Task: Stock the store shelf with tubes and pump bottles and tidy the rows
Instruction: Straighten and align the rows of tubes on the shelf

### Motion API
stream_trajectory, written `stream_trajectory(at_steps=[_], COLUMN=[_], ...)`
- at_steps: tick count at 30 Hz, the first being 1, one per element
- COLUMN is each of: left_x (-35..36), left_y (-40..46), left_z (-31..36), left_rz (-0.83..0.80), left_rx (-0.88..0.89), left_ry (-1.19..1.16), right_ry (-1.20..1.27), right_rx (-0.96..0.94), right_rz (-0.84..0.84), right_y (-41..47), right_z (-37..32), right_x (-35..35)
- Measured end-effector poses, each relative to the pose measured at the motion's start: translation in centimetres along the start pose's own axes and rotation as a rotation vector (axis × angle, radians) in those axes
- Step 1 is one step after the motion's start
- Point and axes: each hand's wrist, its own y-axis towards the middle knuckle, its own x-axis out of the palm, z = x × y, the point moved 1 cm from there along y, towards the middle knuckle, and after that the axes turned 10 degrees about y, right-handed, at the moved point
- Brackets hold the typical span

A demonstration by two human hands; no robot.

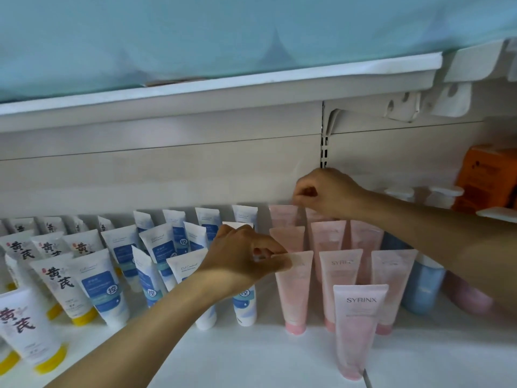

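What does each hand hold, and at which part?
The left hand pinches a pink tube by its top edge. The right hand pinches the top edge of a back-row pink tube.

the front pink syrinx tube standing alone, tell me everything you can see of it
The front pink tube is a soft-looking plastic squeeze tube standing cap-down on the white shelf, its flat crimped end up. The upper part is pale whitish pink with SYRINX printed in dark letters; lower down it deepens to a mottled pink, ending in a pink cap. It leans slightly and stands alone, ahead of the pink rows. Neither hand touches it.
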Motion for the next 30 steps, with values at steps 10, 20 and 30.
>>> stream_trajectory(at_steps=[10, 20, 30], left_x=[-2.0, -0.4, 0.2], left_y=[4.1, 6.7, 6.7], left_z=[-0.9, -0.4, -0.6], left_rz=[0.12, -0.028, 0.052], left_rx=[0.009, 0.071, 0.092], left_ry=[0.262, 0.441, 0.45], right_ry=[-0.27, -0.261, -0.191], right_rx=[0.045, 0.043, 0.028], right_rz=[-0.162, -0.207, -0.215], right_y=[3.4, 4.1, 3.9], right_z=[1.2, 1.7, 2.5], right_x=[2.2, 2.5, 2.2])
